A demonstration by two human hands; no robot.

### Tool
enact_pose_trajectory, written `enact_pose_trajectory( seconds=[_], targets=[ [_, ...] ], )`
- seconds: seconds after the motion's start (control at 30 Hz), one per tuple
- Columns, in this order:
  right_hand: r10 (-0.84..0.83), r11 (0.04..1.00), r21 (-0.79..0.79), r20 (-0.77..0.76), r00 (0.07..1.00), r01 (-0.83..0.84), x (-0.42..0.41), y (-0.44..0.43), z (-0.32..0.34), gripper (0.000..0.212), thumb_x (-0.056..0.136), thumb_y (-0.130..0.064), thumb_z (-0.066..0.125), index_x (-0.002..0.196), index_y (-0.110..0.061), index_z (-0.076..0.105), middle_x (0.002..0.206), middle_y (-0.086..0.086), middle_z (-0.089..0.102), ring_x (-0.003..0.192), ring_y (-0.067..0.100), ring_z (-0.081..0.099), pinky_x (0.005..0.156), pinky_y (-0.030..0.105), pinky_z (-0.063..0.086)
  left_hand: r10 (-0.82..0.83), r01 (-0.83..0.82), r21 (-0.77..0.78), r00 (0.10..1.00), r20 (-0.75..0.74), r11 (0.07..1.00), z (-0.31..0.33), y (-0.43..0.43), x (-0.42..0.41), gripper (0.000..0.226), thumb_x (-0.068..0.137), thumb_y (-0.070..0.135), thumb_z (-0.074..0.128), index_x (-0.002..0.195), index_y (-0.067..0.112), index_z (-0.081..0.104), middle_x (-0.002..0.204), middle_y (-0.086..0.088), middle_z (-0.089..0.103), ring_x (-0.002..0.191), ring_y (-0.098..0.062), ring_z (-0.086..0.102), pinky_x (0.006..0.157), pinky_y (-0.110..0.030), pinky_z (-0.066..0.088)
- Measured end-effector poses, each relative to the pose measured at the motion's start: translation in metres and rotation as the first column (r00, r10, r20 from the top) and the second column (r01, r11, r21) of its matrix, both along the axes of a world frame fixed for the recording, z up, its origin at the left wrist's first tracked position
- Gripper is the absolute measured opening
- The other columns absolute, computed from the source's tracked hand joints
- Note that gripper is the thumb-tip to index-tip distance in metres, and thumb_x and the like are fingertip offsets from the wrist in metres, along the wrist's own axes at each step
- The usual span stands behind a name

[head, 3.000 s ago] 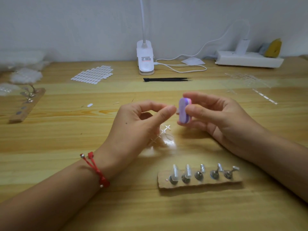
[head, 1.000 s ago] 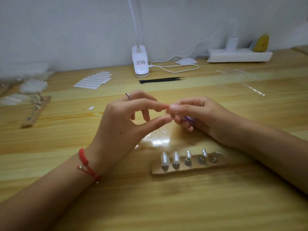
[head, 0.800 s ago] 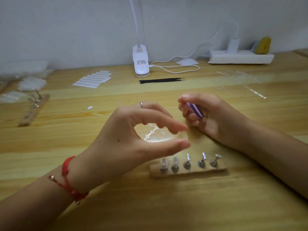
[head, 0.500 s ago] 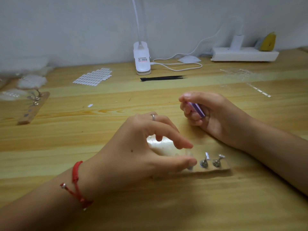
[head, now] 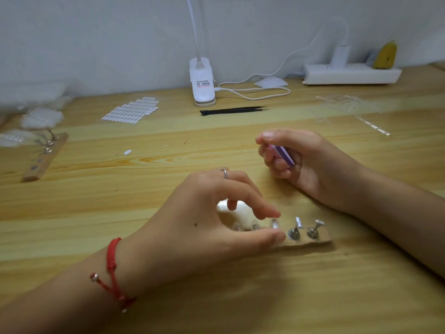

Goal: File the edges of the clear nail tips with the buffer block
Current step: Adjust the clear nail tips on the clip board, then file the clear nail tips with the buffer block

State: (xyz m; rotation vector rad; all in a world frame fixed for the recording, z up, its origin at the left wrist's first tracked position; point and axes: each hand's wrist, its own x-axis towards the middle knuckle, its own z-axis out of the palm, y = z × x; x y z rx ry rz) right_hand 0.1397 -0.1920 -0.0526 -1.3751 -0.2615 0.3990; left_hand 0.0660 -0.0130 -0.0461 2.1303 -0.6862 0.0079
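Note:
My left hand (head: 204,225) reaches over a wooden holder strip (head: 320,239) with metal stands near the table's front. Its thumb and index finger pinch a clear nail tip (head: 274,223) on the third stand. Two more clear tips (head: 254,224) show on stands just left of it, partly hidden by my hand. The two stands on the right (head: 295,229) are bare. My right hand (head: 308,160) rests on the table behind the strip and grips the purple and pink buffer block (head: 281,153), held away from the tips.
Black tweezers (head: 232,110) lie in front of a white clip lamp base (head: 201,83) at the back. A sheet of white oval stickers (head: 131,110) and a second wooden holder (head: 44,156) sit at left. A power strip (head: 349,73) and clear plastic frames (head: 344,102) sit at right.
My left hand came away from the buffer block, dropped to the holder strip and brought a clear tip to the third stand. My right hand drew back with the block.

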Motion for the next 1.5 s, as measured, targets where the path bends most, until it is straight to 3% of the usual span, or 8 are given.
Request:
enact_pose_trajectory(
  seconds=[0.2,0.37,0.43,0.53,0.67,0.97,1.27,1.5],
  targets=[
    [-0.020,1.000,0.013,-0.009,1.000,0.020,0.001,0.001,0.000,0.014,0.073,-0.023,0.062,0.081,-0.012,0.065,0.065,-0.001,0.050,0.053,0.007,0.038,0.046,0.016,0.030,0.028,-0.032,0.113,0.999,0.037,0.993,0.004,-0.001,-0.001,0.025,0.065,0.053,0.077,0.084,0.036,0.074,0.087,0.017,0.067,0.081,-0.012,0.058,0.070,-0.025,0.046],
    [-0.024,0.997,0.070,-0.037,0.999,0.026,0.003,0.001,-0.001,0.012,0.071,-0.023,0.064,0.078,-0.014,0.066,0.063,-0.002,0.050,0.050,0.006,0.039,0.043,0.015,0.031,0.203,-0.204,0.002,0.975,-0.089,0.979,0.027,0.025,0.023,0.045,0.067,0.073,0.055,0.101,0.046,0.070,0.098,0.027,0.068,0.088,-0.002,0.060,0.075,-0.017,0.050],
    [-0.025,0.996,0.086,-0.053,0.998,0.029,0.003,0.000,0.000,0.012,0.071,-0.023,0.065,0.079,-0.014,0.066,0.063,-0.002,0.050,0.051,0.006,0.039,0.043,0.014,0.032,0.319,-0.308,0.146,0.946,-0.055,0.940,0.028,0.038,0.034,0.047,0.061,0.073,0.058,0.094,0.043,0.072,0.088,0.031,0.066,0.078,0.004,0.057,0.066,-0.009,0.042],
    [-0.021,0.997,0.077,-0.065,0.998,0.026,0.003,-0.002,0.000,0.013,0.071,-0.024,0.066,0.080,-0.014,0.067,0.064,-0.002,0.050,0.051,0.006,0.040,0.044,0.015,0.034,0.432,-0.382,0.424,0.902,-0.024,0.821,0.018,0.044,0.040,0.066,0.039,0.086,0.054,0.089,0.044,0.064,0.087,0.025,0.062,0.076,0.009,0.051,0.064,-0.019,0.039],
    [0.003,0.998,0.069,-0.064,0.998,0.001,0.004,-0.002,-0.002,0.003,0.073,-0.022,0.073,0.072,-0.019,0.074,0.065,-0.002,0.052,0.052,0.005,0.042,0.044,0.014,0.036,0.393,-0.408,0.552,0.907,0.152,0.728,0.003,0.040,0.040,0.066,0.040,0.089,0.047,0.087,0.045,0.057,0.089,0.027,0.055,0.082,0.013,0.048,0.064,-0.013,0.034],
    [0.004,0.998,0.058,-0.046,0.999,-0.002,0.007,-0.001,-0.002,0.008,0.077,-0.020,0.072,0.070,-0.019,0.075,0.065,-0.001,0.052,0.051,0.006,0.042,0.043,0.015,0.035,0.354,-0.416,0.412,0.909,0.220,0.811,-0.003,0.033,0.038,0.018,0.065,0.056,0.061,0.072,0.040,0.066,0.080,0.027,0.059,0.081,0.012,0.052,0.057,-0.012,0.031],
    [-0.034,0.997,0.066,-0.048,0.998,0.038,0.004,-0.001,-0.002,0.010,0.075,-0.023,0.067,0.071,-0.020,0.076,0.065,0.000,0.052,0.052,0.007,0.043,0.044,0.016,0.035,0.331,-0.439,0.350,0.885,0.326,0.828,-0.007,0.033,0.038,0.017,0.076,0.054,0.053,0.073,0.040,0.062,0.080,0.021,0.057,0.079,0.002,0.053,0.061,-0.020,0.038],
    [-0.007,0.999,-0.052,0.080,0.997,0.012,0.000,0.003,-0.007,0.042,0.070,-0.031,0.073,0.110,-0.021,0.067,0.075,0.005,0.052,0.056,0.007,0.043,0.049,0.017,0.038,0.334,-0.436,0.096,0.797,0.503,0.895,-0.009,0.031,0.038,0.020,0.084,0.042,0.053,0.083,0.027,0.067,0.084,0.014,0.057,0.078,-0.007,0.053,0.062,-0.031,0.046]
  ],
)
